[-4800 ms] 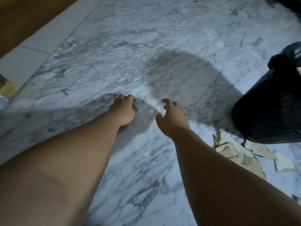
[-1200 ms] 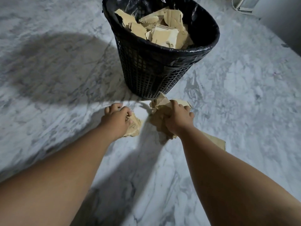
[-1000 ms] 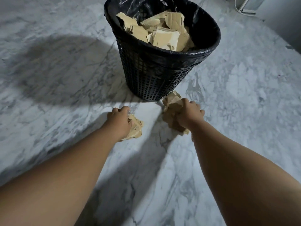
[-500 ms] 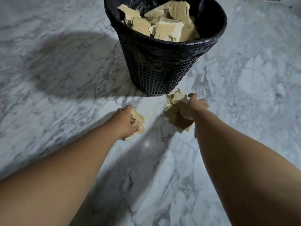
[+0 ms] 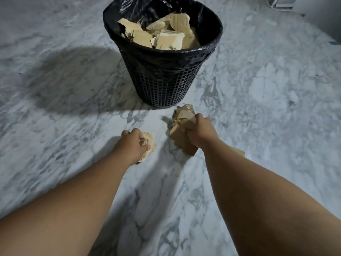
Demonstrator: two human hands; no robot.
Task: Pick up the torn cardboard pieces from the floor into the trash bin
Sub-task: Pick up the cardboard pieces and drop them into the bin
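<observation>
A black mesh trash bin (image 5: 162, 78) with a black liner stands on the marble floor ahead of me, filled with several torn cardboard pieces (image 5: 166, 38). My left hand (image 5: 132, 145) is closed around a small crumpled wad of cardboard (image 5: 148, 143). My right hand (image 5: 200, 133) grips a larger bunch of torn cardboard (image 5: 181, 126), held just in front of the bin's base. A corner of another cardboard piece (image 5: 239, 152) peeks out from behind my right forearm on the floor.
Grey-veined white marble floor (image 5: 267, 93) surrounds the bin. A dark shadow lies on the floor left of the bin. A white object (image 5: 278, 2) and a grey wall edge sit at the top right corner.
Both hands closed on cardboard from the floor and lifted it slightly toward the bin. The view turned from bare floor to face the bin.
</observation>
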